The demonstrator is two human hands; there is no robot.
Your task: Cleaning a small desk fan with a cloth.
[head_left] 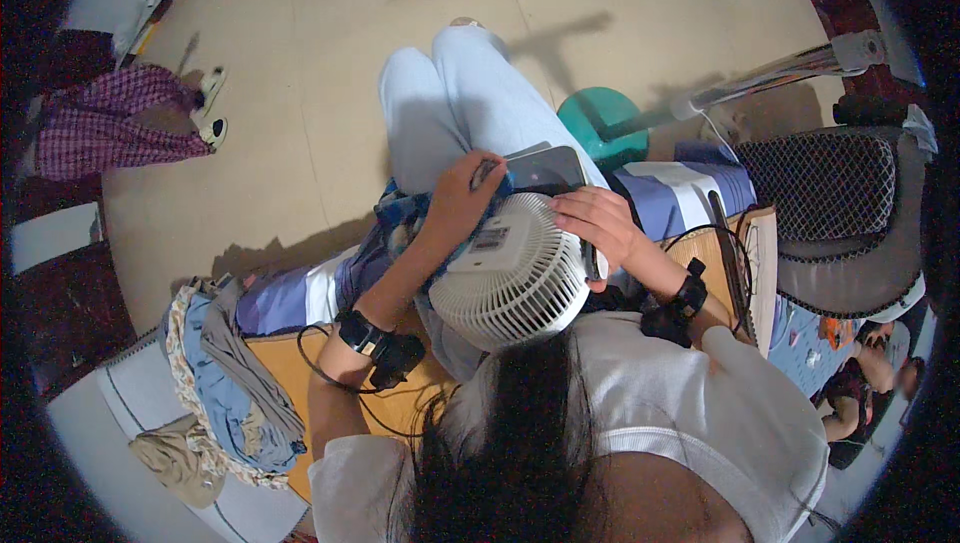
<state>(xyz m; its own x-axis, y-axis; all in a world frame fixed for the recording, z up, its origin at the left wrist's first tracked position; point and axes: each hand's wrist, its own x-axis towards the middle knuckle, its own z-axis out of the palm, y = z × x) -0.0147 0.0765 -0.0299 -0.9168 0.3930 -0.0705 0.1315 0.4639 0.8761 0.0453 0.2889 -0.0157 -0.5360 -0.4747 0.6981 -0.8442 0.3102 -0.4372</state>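
Note:
A white, round fan (520,288) with a slatted cage lies tilted on my lap, its label side up. My left hand (462,198) is closed at the fan's far left side, with blue plaid cloth (398,213) bunched under and beside it. My right hand (605,228) grips the fan's right rim, fingers over the top and thumb below. A dark narrow piece (592,261) shows beside that thumb. Just beyond the fan lies a flat dark grey panel with rounded corners (550,169); whether it joins the fan I cannot tell.
Folded clothes (235,383) lie at my left. A green stool (603,125) stands on the floor ahead, near a metal pole (765,81). To the right is a dark mesh-backed chair (825,188). Another person's plaid-clothed legs (120,123) show at far left. Cables trail from my wrist straps.

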